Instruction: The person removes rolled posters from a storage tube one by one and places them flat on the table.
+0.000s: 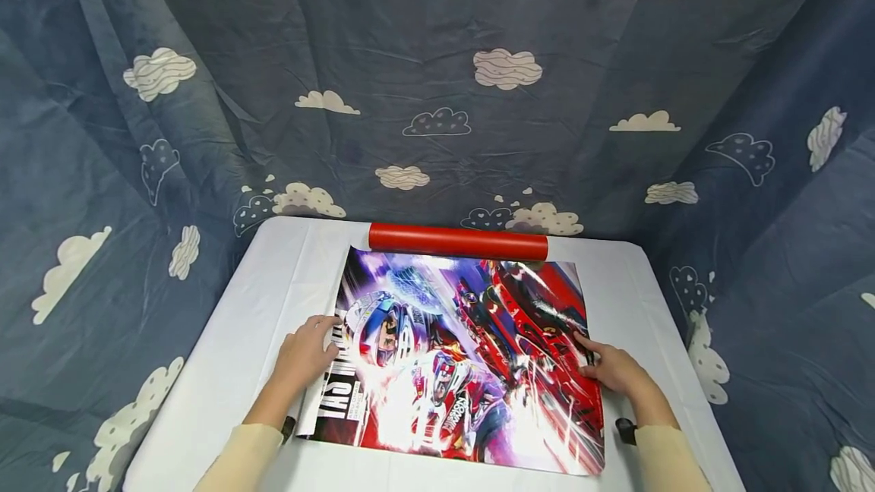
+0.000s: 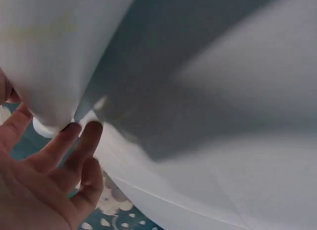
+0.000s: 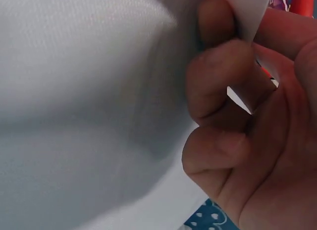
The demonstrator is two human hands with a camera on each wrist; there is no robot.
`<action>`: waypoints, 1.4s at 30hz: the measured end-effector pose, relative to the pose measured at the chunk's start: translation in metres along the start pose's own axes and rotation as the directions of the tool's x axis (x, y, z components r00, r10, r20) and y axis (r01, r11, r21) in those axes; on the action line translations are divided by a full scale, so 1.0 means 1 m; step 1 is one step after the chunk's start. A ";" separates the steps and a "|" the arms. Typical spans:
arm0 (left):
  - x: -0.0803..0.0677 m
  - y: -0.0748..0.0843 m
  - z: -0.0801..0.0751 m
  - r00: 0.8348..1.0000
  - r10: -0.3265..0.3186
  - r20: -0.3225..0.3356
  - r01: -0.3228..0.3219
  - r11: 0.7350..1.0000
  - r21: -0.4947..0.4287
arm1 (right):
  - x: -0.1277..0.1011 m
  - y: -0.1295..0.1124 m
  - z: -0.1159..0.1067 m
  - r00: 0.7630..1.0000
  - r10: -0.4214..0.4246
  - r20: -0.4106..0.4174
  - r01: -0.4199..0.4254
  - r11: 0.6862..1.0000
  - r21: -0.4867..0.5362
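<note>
A large glossy poster (image 1: 458, 370) with a helmeted racing driver and red cars lies spread across the table in the head view. Its left margin curls up, and my left hand (image 1: 304, 351) holds that edge. From the left wrist view, the fingers (image 2: 91, 136) reach under the poster's pale, curved back (image 2: 54, 57). At the opposite side my right hand (image 1: 618, 370) pinches the right edge, thumb on top of the print. The right wrist view shows curled fingers (image 3: 218, 71) below the sheet's white underside (image 3: 247, 12).
A red roll (image 1: 458, 241) lies along the poster's far edge, near the back of the table. White cloth covers the table (image 1: 642, 310). Dark blue fabric with cloud prints (image 1: 437, 82) hangs behind and on both sides.
</note>
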State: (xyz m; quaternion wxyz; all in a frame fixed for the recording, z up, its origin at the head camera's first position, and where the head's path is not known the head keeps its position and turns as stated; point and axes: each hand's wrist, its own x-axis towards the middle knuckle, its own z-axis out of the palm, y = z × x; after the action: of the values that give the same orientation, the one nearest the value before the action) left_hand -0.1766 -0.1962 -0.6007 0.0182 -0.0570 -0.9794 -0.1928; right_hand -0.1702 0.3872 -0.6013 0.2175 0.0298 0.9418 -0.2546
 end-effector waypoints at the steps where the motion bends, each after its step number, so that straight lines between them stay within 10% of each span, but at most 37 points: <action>1: 0.001 -0.002 -0.003 0.999 -0.027 0.021 0.028 0.999 -0.041 | 0.000 0.001 0.000 1.000 -0.005 0.002 0.005 1.000 0.015; 8: 0.016 -0.020 -0.016 0.979 -0.160 0.122 0.184 0.958 -0.222 | 0.000 0.008 0.006 0.999 -0.017 -0.031 0.019 0.996 0.090; 18: 0.025 -0.057 -0.020 0.955 -0.115 0.273 0.205 0.922 -0.328 | -0.002 0.012 0.019 0.995 -0.094 -0.042 0.102 0.940 0.324; 31: 0.022 -0.087 -0.010 0.932 0.014 0.361 0.238 0.728 -0.643 | -0.016 0.023 0.023 0.990 -0.133 -0.049 0.140 0.858 0.494; 34: 0.021 -0.089 -0.012 0.934 0.011 0.356 0.250 0.692 -0.677 | -0.018 0.035 0.025 0.979 -0.191 -0.078 0.199 0.784 0.588; 39: 0.016 -0.091 -0.019 0.940 -0.038 0.339 0.282 0.645 -0.710 | -0.018 0.048 0.027 0.958 -0.283 -0.047 0.202 0.549 0.811; 42: 0.011 -0.089 -0.027 0.947 -0.043 0.319 0.277 0.615 -0.738 | -0.024 0.043 0.024 0.962 -0.267 -0.062 0.196 0.509 0.838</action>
State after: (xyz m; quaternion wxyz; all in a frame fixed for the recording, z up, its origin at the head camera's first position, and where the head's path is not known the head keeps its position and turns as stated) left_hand -0.1973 -0.2873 -0.6085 -0.1589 0.0036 -0.7949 -0.5856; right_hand -0.1315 0.4144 -0.6298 0.1757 -0.0054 0.6917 -0.7005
